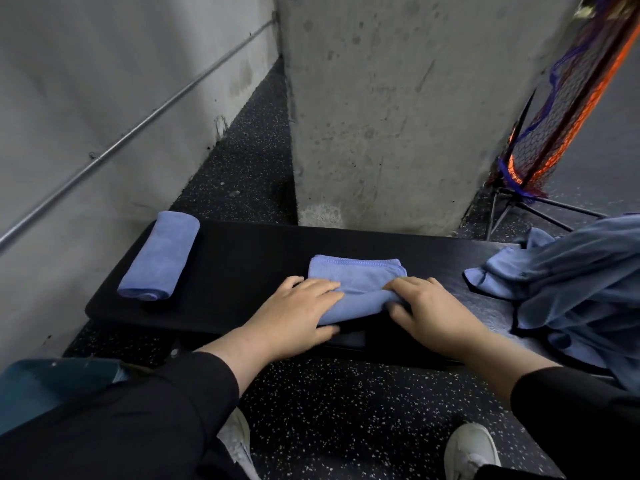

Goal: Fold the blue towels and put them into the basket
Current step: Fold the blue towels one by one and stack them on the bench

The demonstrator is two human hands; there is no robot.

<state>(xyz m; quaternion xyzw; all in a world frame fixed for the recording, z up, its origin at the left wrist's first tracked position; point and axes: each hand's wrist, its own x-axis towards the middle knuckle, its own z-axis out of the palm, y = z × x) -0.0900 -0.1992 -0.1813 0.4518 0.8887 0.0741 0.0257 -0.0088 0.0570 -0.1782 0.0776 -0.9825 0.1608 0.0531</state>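
At nine o'clock on the black bench (242, 271), a rolled blue towel (159, 256) is laid. At the centre, a second towel (356, 282) is gripped by the left hand (294, 311), thumb tucked beneath, and by the right hand (427, 306), fingers curled over its near fold. At three o'clock, unfolded towels (571, 282) are heaped.

rolled towel (158, 257) left on bench (242, 258), pile (568, 271) right

Half-rolled blue towel (358, 284) mid-bench, folded towel (159, 256) far left.
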